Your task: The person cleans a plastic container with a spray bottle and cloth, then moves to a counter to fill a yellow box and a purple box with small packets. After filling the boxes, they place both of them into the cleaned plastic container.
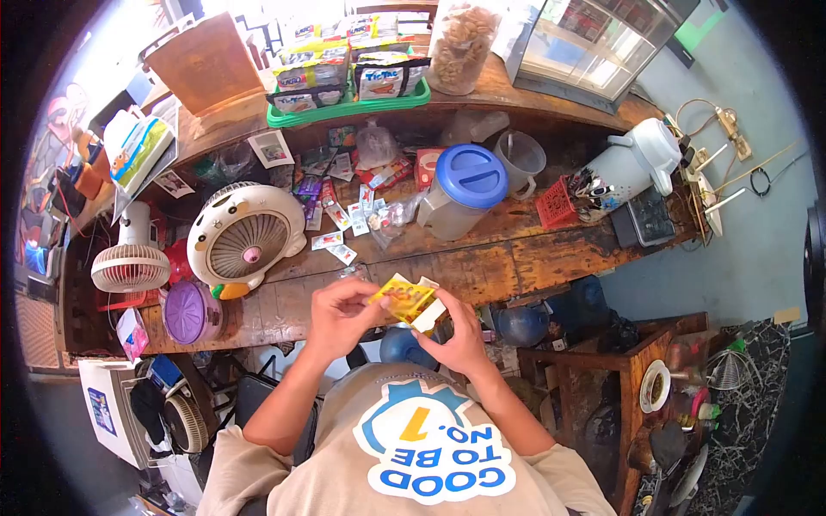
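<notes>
— What's in the hands?

— The left hand (340, 314) and right hand (460, 335) both pinch a yellow sachet (402, 298), fingers closed on it, above the wooden counter's (516, 258) near edge.

— Around it?

— Loose sachets (344, 225) mid-counter, a round fan (245, 236) left, a blue-lidded jug (465, 189) behind. At the far edge, a green tray (348, 107) of snack packs.

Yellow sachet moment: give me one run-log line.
left hand: pinches yellow sachet | right hand: grips its other end | sachet: held above wooden counter | nearby: blue-lidded jug
</notes>
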The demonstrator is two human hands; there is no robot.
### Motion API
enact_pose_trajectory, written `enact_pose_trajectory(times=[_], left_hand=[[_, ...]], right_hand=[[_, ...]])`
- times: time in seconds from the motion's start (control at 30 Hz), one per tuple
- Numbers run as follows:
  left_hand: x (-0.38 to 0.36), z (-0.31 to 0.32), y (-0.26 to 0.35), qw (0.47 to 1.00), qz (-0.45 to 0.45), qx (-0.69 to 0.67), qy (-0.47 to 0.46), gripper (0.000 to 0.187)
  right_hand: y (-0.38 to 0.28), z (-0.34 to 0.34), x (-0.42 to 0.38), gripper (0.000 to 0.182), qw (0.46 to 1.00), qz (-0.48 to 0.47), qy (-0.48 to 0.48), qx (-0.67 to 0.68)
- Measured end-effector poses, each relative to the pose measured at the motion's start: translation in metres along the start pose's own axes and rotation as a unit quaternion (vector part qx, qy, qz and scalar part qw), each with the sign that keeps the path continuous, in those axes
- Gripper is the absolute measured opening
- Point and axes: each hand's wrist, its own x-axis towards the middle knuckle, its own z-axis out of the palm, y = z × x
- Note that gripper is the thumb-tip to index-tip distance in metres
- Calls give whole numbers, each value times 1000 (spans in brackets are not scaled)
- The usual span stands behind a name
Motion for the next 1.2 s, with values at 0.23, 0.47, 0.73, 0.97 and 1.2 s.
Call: enact_pose_trajectory(times=[0.23, 0.47, 0.73, 0.97, 1.2], left_hand=[[5, 17, 13, 973, -81, 210, -42, 15], [9, 33, 23, 952, -85, 278, -101, 22], [8, 38, 18, 956, -107, 258, -93, 20], [13, 24, 13, 951, -121, 278, -62, 25], [11, 14, 9, 962, -100, 254, -16, 37]], right_hand=[[1, -9, -6, 78, 997, -52, 50, -25], [3, -11, -10, 78, 996, -66, 49, -19], [8, -12, -13, 79, 997, -65, 49, 11], [26, 6, -13, 89, 990, 29, 68, 122], [36, 16, 16, 105, 982, -1, 11, 187]])
